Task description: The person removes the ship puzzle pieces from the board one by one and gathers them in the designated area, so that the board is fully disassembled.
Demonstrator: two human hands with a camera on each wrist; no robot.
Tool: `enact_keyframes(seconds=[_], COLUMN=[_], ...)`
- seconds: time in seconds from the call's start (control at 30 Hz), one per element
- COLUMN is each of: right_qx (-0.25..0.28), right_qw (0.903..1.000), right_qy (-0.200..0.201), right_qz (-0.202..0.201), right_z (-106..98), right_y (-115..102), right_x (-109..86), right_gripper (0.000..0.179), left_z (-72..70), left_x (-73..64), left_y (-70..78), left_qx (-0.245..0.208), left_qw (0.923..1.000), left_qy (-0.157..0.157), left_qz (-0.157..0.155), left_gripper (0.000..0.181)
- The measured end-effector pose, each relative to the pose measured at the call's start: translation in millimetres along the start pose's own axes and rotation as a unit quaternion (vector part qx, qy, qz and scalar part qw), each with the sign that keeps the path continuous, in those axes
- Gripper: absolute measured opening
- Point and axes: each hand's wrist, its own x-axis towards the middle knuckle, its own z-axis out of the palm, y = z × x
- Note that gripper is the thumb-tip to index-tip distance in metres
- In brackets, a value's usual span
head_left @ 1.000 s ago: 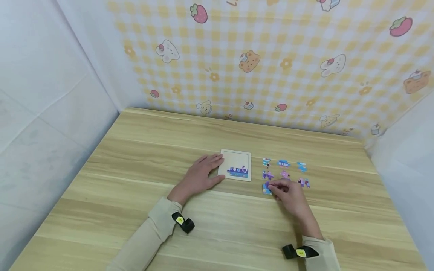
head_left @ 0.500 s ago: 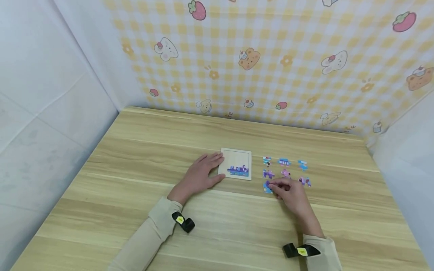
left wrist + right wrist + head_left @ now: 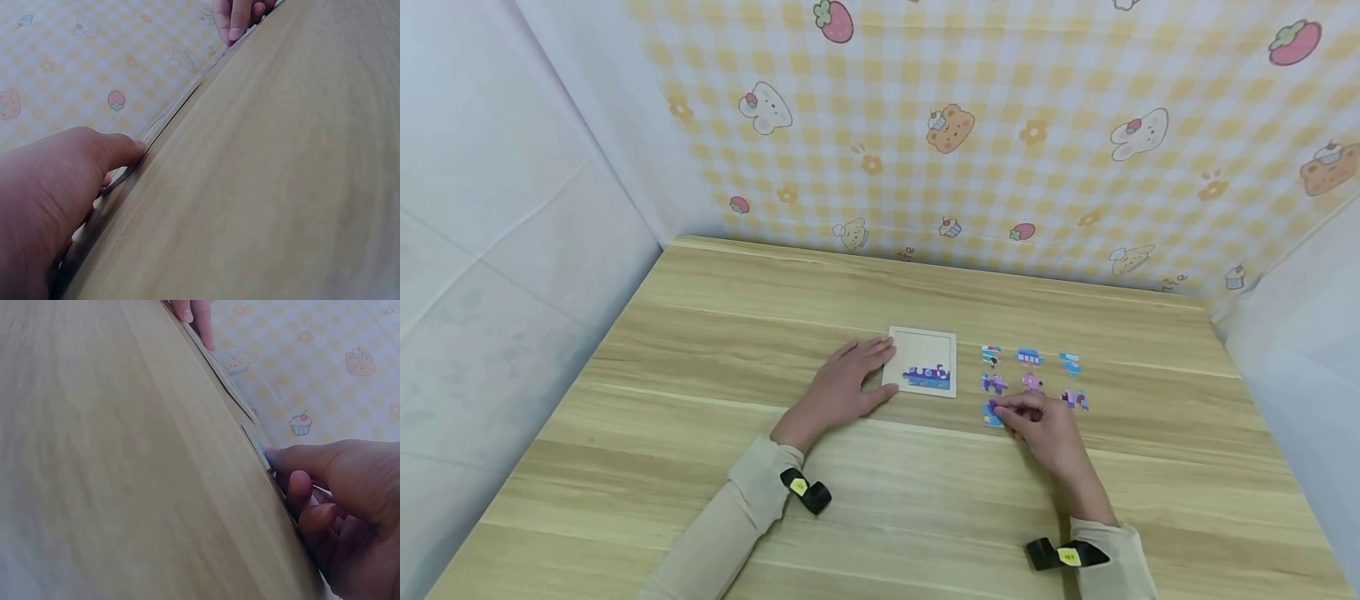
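Observation:
A square wooden puzzle tray (image 3: 917,350) lies on the table, with joined purple and blue puzzle pieces (image 3: 928,377) in its lower right part. My left hand (image 3: 844,385) rests at the tray's left edge, fingers spread, fingertips on the upper left side and thumb at the lower left corner. To the right of the tray, my right hand (image 3: 1043,429) has thumb and forefinger together at the right side of a blue puzzle piece (image 3: 991,416), pinching it. In the right wrist view that piece (image 3: 257,447) sits low at the tabletop by the thumb, and the other fingers are curled.
Several loose puzzle pieces lie in rows beyond and beside my right hand, among them a blue one (image 3: 1028,357), a purple one (image 3: 994,383) and a pink one (image 3: 1032,382). A checked cloth (image 3: 880,125) hangs behind the wooden table (image 3: 775,333).
The head view has tilted slightly, so the table sits a little higher in it. Both hands stay in place, the right one at the same blue puzzle piece.

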Motion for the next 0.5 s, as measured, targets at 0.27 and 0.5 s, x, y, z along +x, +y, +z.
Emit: enact_keyframes(seconds=[0.27, 0.5], right_qx=[0.043, 0.043], right_qw=[0.9989, 0.9978], right_qy=[0.009, 0.037], right_qz=[0.015, -0.034], right_z=[-6, -5], right_y=[-2, -25], right_x=[-5.6, 0.8], right_gripper=[0.015, 0.015], left_z=[1.7, 0.6], left_x=[0.0, -1.5], left_y=[0.3, -0.8], left_qx=[-0.006, -0.003], left_qw=[1.0000, 1.0000], left_qy=[0.002, 0.003], left_qz=[0.001, 0.000], left_gripper=[0.069, 0.069])
